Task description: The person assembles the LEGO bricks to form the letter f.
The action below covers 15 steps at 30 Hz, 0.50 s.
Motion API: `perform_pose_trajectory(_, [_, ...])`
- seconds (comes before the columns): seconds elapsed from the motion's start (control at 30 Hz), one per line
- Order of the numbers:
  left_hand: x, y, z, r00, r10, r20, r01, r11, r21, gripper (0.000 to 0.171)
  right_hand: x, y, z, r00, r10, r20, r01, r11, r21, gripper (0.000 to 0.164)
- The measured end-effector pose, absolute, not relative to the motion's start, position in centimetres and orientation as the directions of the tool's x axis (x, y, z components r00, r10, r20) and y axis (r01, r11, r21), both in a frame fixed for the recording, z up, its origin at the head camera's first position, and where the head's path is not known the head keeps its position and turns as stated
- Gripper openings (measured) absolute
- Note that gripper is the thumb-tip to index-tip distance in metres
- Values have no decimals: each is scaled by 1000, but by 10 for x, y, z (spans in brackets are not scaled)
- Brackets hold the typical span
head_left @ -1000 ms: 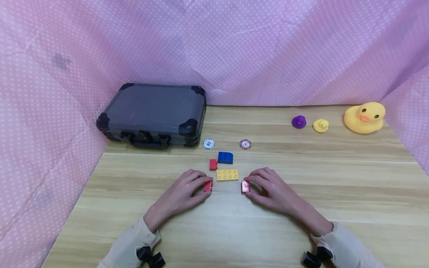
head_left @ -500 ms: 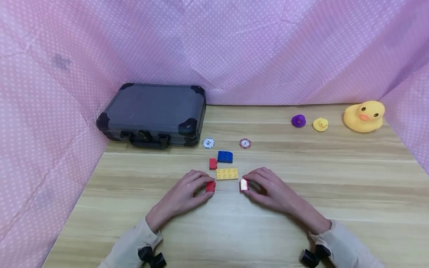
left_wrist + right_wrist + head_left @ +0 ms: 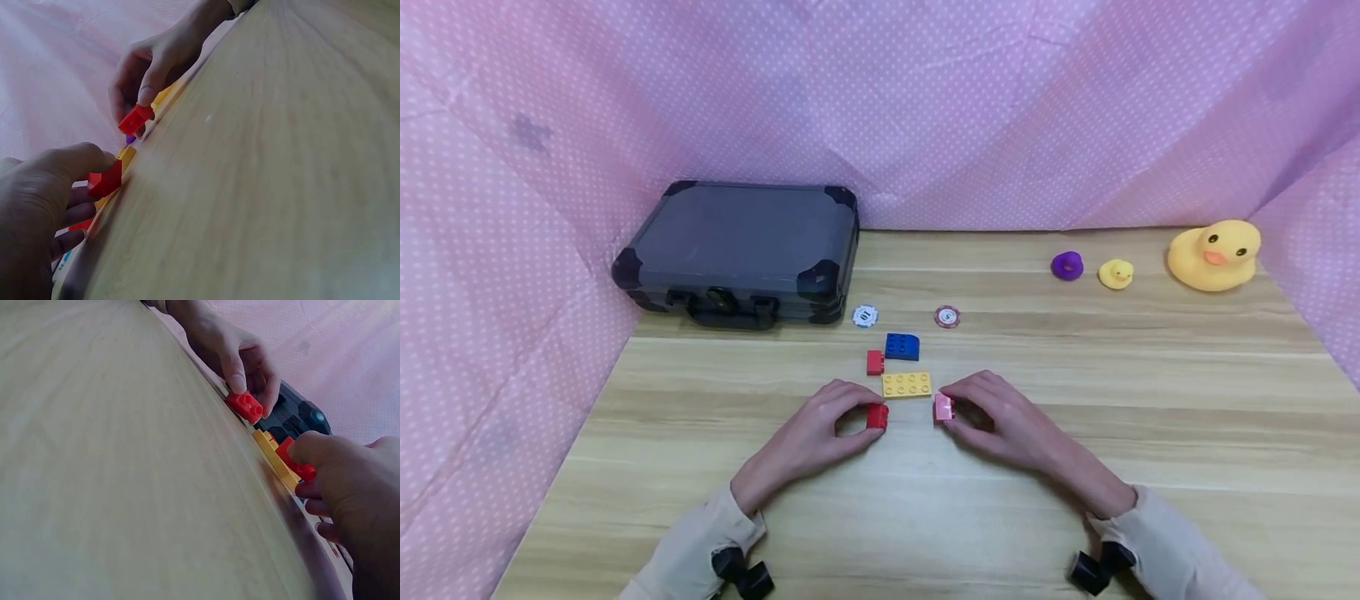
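Observation:
My left hand (image 3: 829, 422) pinches a red toy brick (image 3: 877, 417) between thumb and fingers, its studs facing right. Opposite it, my right hand (image 3: 1000, 419) pinches a second red brick (image 3: 943, 407), whose upper face shines pinkish with glare. A short gap separates the two bricks. Just beyond them on the table lies a yellow brick (image 3: 906, 385) with two rows of studs. Behind that are a small red brick (image 3: 875, 362) on its side and a blue brick (image 3: 902, 347) with one rounded corner. In the right wrist view, the left hand's brick (image 3: 244, 407) shows two studs.
A closed grey case (image 3: 737, 242) with black corners stands at the back left. Near it lie a white-blue poker chip (image 3: 865, 316) and a red one (image 3: 947, 317). A purple duck (image 3: 1067, 266), small yellow duck (image 3: 1116, 274) and large yellow duck (image 3: 1213, 257) sit at the back right.
Both hands have moved slightly inward with their red bricks, narrowing the gap between them. The right hand's brick has tilted a little. The whole head view has shifted slightly.

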<state>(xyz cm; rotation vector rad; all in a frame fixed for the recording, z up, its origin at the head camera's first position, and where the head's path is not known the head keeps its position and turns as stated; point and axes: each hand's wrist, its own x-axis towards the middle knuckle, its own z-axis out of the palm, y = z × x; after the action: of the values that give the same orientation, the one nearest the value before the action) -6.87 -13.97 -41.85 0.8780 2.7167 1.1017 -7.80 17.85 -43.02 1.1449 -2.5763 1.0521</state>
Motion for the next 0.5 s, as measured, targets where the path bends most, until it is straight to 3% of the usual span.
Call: perform_pose_trajectory(0.5, [-69, -133, -421, -845, 524, 102, 432, 558, 708, 35, -78, 176, -429, -695, -603, 391, -703, 457, -544, 42])
